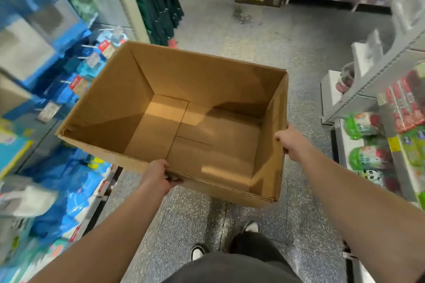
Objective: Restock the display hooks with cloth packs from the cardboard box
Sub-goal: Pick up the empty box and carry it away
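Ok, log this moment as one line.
cardboard box: empty, carried | left hand: grips near rim | right hand: grips right wall

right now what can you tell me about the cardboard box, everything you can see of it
The cardboard box is plain brown corrugated card, open at the top with no top flaps in view. Nothing lies inside; its floor shows the seams of the folded bottom flaps. It is held in the air above the speckled aisle floor, tilted, one corner pointing towards the person. The left hand grips the near rim, fingers curled under the edge, and the right hand holds the right wall. Nothing else touches it.
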